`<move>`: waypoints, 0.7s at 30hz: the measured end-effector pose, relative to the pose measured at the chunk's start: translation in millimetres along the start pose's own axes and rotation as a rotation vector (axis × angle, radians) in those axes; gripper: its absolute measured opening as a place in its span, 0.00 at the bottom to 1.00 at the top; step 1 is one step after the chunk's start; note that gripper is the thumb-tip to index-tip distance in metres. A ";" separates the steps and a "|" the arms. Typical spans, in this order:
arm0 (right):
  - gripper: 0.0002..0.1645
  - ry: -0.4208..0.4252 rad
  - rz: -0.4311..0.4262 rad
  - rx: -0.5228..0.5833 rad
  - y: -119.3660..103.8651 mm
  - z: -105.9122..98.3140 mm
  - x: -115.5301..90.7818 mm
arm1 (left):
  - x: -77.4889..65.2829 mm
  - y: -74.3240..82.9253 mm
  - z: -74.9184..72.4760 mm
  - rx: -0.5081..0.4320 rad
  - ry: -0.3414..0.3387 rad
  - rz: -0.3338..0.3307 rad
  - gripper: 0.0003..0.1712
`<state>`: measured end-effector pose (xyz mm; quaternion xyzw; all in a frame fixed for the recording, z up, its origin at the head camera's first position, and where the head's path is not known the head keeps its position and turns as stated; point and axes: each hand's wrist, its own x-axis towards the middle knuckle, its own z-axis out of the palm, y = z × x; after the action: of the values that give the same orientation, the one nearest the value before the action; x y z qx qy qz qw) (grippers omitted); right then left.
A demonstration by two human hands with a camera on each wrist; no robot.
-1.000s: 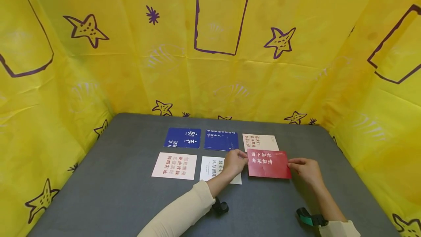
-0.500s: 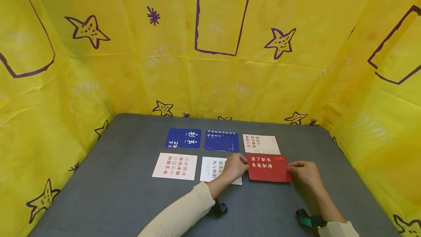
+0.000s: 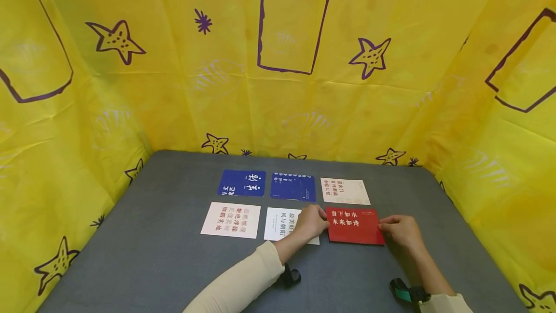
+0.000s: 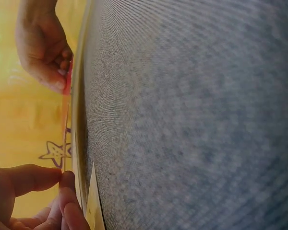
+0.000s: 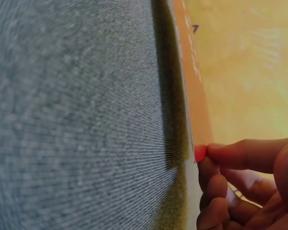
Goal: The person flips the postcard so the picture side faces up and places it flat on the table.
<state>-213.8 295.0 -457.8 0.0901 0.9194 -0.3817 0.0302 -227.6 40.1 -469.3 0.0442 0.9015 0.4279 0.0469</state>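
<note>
A red card (image 3: pixel 355 233) with white Chinese writing lies level, close over the table at the right end of the front row. My left hand (image 3: pixel 309 223) pinches its left edge between thumb and fingers. At the opposite edge, the right hand (image 3: pixel 401 230) pinches it the same way. In the right wrist view the red card (image 5: pixel 194 96) appears nearly edge-on, with a dark shadow on the cloth beneath. Part of a white card (image 3: pixel 278 225) is covered by my left hand and wrist.
Behind the red card lies a cream card (image 3: pixel 345 191). Two blue cards (image 3: pixel 241 182) continue that back row leftward, and a pale pink card (image 3: pixel 230 219) lies front left. The grey table (image 3: pixel 143 255) is enclosed by yellow patterned cloth (image 3: pixel 173 86).
Both hands have brought the red card down and slightly toward me, closer to the table. More of the cream card behind it shows. The other cards have stayed put.
</note>
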 end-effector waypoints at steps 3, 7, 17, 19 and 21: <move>0.13 -0.007 -0.004 0.006 1.6 1.5 0.0 | -0.5 -0.5 -0.4 0.028 -0.012 0.006 0.06; 0.12 -0.015 0.004 0.010 2.3 3.0 -0.8 | -1.5 -0.5 -1.8 0.054 -0.035 0.015 0.06; 0.11 -0.040 0.004 0.002 2.6 3.5 -1.6 | -4.7 1.9 -3.5 0.088 -0.077 0.048 0.03; 0.11 -0.045 0.010 0.010 2.6 3.3 -2.0 | -6.4 1.1 -4.9 0.082 -0.076 0.055 0.04; 0.11 -0.046 0.014 0.018 2.5 2.8 -2.7 | -8.2 -0.1 -7.8 0.064 -0.080 0.057 0.05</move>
<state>-210.7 294.3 -461.2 0.0879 0.9143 -0.3919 0.0533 -220.4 33.1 -464.1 0.0885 0.9105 0.3980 0.0693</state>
